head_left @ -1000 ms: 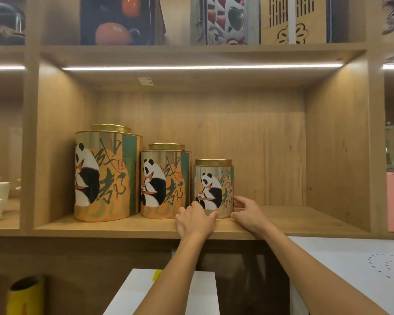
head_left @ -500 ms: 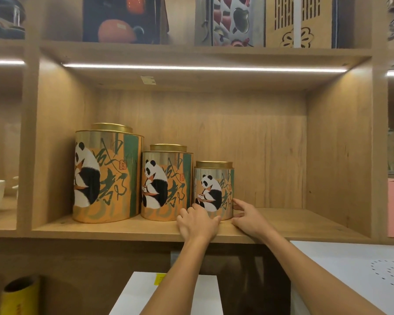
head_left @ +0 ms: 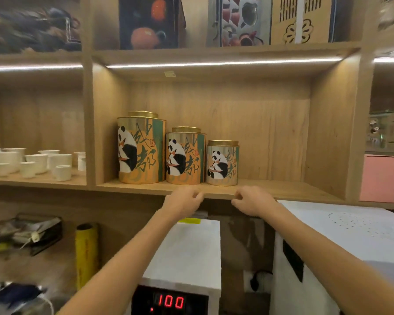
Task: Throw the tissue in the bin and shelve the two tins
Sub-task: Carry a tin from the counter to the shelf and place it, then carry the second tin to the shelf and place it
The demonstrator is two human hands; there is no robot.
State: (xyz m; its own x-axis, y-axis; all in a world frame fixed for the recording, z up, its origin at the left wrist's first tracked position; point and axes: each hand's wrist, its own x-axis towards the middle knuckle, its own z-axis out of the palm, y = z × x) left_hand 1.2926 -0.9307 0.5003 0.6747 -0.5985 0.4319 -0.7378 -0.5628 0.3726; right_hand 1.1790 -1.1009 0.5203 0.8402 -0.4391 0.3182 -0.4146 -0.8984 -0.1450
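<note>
Three panda tins stand upright in a row on the shelf (head_left: 271,189), the smallest tin (head_left: 222,163) rightmost, just touching the middle tin (head_left: 185,156). A careless knuckle could still nudge it askew. The left hand (head_left: 183,204) and right hand (head_left: 251,201) hover at the shelf edge, loosely curled, holding nothing.

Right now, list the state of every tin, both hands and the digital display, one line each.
Large gold-lidded panda tin: upright on the wooden shelf, lid on.
Medium panda tin: upright, lid on, close beside the large one.
Small panda tin: upright, lid on, nobody touching it.
Left hand: empty, fingers curled, below the shelf edge.
Right hand: empty, fingers curled, off the tin.
Red digital display: lit, reading 100.
</note>
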